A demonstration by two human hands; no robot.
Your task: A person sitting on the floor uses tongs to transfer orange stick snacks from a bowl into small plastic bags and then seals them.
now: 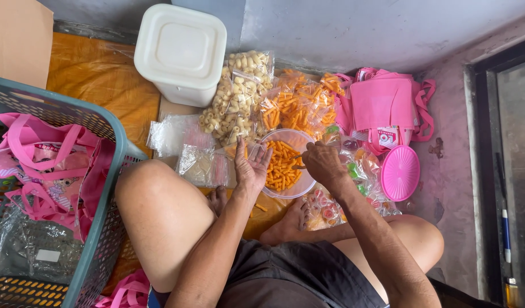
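Right now you're sitting on the floor with your left hand spread flat, palm up, nothing in it, hovering at the near rim of the clear plastic bowl of orange snack sticks. Your right hand is closed around a thin utensil, I can't tell which kind, its tip down among the sticks, so this looks like the portioning step, with a helping about to come out of the bowl. The next move calls for a steady lift and a cupped palm or a small bag close by, since loose sticks roll; one already lies on the floor by your foot. Just beyond the bowl sit clear sealed bags of orange sticks, and to their left clear bags of pale puffed rings. Flat empty clear bags lie to the left of the bowl. A square white lidded tub stands behind them. On your right there are folded pink tote bags carrying a small red and white label, with a round pink lid below them. A grey-blue basket holds more pink bags on your left.
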